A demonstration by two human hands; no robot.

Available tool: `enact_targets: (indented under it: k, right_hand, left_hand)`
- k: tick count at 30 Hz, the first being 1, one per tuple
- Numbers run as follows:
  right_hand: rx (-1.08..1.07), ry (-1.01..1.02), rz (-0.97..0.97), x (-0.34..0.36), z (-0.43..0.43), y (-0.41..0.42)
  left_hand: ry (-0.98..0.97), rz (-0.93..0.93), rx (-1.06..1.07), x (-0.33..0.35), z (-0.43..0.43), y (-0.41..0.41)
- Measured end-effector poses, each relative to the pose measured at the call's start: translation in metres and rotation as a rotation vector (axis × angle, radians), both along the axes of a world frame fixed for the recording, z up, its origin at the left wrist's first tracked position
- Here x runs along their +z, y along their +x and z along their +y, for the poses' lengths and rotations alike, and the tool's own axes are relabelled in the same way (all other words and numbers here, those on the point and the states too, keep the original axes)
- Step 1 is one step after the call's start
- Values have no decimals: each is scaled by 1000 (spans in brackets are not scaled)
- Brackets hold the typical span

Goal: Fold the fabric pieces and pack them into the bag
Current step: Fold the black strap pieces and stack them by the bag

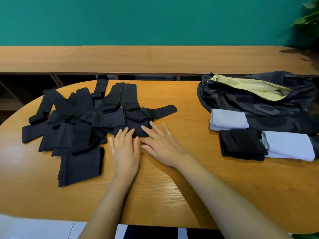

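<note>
A heap of several black fabric pieces (77,121) covers the left half of the wooden table (172,187). At its right edge lies a small folded black piece (138,128). My left hand (125,150) and my right hand (160,142) lie flat side by side, straight fingertips touching the near edge of that piece. A black patterned bag (269,104) with a pale yellow lining lies open at the right. In front of it sit two folded light blue pieces (227,119) (290,145) and a folded black piece (241,144).
A long wooden bench or shelf (155,57) runs behind the table against a green wall. Plant leaves (309,19) hang at the upper right corner. The table's curved near edge (155,225) is close to my body.
</note>
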State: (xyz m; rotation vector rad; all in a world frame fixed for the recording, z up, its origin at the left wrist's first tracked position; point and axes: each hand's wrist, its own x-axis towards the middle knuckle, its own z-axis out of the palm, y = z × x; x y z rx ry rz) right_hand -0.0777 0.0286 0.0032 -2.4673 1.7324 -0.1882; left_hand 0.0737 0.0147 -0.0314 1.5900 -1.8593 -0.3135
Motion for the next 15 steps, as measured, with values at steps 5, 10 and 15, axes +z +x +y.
enact_targets:
  k: [5,10,15]
  right_hand:
    - [7,7,112,-7,-7,8]
    - [3,-87,96,-11,7,-6]
    - [-45,-169,61,-16,47,-43]
  left_hand:
    - [-8,79,-6,0,2,3]
    - [-77,129,-24,1,2,3]
    - [-56,115,-90,0,3,2]
